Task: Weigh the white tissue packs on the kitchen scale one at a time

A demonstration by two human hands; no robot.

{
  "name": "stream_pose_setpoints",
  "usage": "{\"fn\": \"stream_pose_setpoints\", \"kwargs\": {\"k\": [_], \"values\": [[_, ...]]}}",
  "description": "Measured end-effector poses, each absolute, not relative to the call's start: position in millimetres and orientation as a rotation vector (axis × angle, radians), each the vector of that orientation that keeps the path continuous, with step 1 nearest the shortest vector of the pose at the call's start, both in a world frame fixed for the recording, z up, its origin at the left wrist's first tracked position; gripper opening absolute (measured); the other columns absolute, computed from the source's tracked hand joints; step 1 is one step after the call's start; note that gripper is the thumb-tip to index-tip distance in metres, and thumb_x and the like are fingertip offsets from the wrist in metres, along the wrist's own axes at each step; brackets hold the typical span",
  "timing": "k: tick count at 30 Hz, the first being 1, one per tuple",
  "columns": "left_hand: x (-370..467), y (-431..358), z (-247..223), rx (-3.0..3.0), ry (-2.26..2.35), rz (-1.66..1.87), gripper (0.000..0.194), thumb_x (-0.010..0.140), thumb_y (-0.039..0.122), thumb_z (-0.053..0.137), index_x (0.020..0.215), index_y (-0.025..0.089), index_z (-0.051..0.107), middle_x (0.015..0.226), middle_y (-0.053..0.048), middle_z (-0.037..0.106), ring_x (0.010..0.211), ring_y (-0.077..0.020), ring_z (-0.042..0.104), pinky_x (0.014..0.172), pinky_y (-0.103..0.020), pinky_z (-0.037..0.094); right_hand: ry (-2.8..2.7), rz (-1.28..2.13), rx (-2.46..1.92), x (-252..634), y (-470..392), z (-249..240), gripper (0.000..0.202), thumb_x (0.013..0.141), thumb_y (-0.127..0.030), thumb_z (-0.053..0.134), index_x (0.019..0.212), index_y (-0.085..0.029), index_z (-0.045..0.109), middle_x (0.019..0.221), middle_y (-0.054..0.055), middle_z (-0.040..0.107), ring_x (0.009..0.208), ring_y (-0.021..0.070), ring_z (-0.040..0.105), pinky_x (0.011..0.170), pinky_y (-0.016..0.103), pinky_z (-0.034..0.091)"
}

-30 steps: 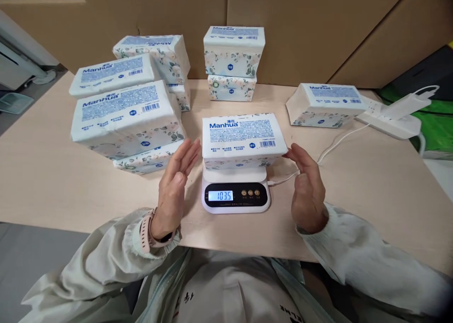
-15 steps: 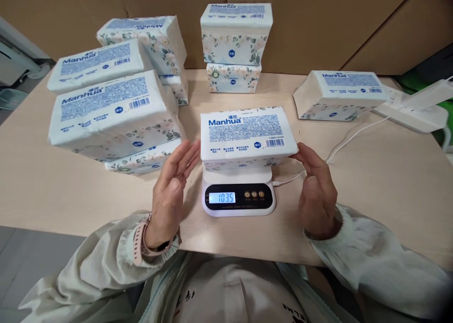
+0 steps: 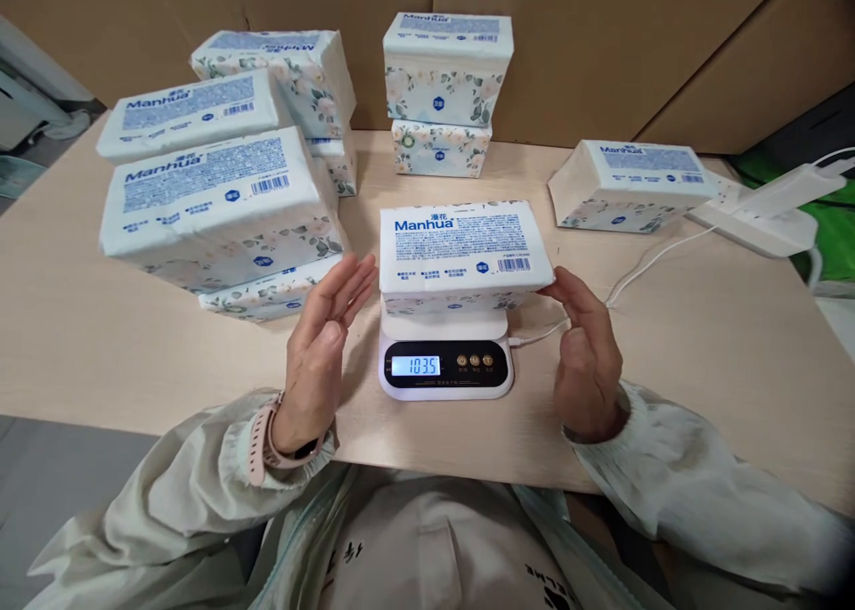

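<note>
A white tissue pack (image 3: 466,249) with blue Manhua lettering rests on a white digital scale (image 3: 444,392), whose lit display reads 103.5. Just left of the pack is my left hand (image 3: 317,352), its fingers stretched out and a small gap between them and the pack. At the pack's right end, my right hand (image 3: 588,356) has its fingers extended, the fingertips at or very near the front right corner. Neither hand holds anything. The pack covers most of the weighing plate.
Several tissue packs (image 3: 220,205) are stacked at the left. Two more (image 3: 437,85) stand stacked at the back. Another pack (image 3: 628,187) lies at the right beside a white power strip (image 3: 768,218). A white cable (image 3: 631,276) runs to the scale. Brown cardboard (image 3: 601,49) rises behind the table.
The camera view has shifted slightly. My left hand sits slightly farther from the pack; my right hand has barely changed. The display reading is unchanged.
</note>
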State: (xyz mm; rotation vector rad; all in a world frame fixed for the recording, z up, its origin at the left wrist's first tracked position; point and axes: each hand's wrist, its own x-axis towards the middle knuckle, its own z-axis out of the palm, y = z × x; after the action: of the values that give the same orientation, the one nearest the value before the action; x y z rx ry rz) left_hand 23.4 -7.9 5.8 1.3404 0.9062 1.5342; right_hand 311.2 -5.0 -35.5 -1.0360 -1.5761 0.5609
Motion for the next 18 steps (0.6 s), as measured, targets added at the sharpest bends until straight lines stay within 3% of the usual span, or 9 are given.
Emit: {"fn": "stream_pose_setpoints", "kwargs": {"k": [10, 18], "values": [[20.0, -6.9, 6.5, 1.399, 0.887, 1.540, 0.048, 0.109, 0.051, 0.057, 0.151, 0.030, 0.068, 0.156, -0.004, 0.065, 0.151, -0.0269, 0.059, 0.128, -0.038, 0.051, -1.556, 0.555, -1.017, 312.6, -2.3, -34.0, 0.053, 0.108, -0.042, 0.051, 0.161, -0.042, 0.052, 0.157, -0.002, 0.066, 0.142, 0.0281, 0.064, 0.125, 0.055, 0.052], [18.4, -9.3, 4.3, 1.451, 0.928, 1.479, 0.051, 0.112, 0.052, 0.046, 0.155, 0.031, 0.065, 0.163, 0.001, 0.058, 0.159, -0.0261, 0.048, 0.135, -0.040, 0.042, -1.524, 0.601, -1.020, 311.1, -1.8, -36.6, 0.053, 0.108, -0.044, 0.051, 0.161, -0.039, 0.052, 0.158, 0.002, 0.066, 0.143, 0.0323, 0.064, 0.125, 0.065, 0.050]]}}
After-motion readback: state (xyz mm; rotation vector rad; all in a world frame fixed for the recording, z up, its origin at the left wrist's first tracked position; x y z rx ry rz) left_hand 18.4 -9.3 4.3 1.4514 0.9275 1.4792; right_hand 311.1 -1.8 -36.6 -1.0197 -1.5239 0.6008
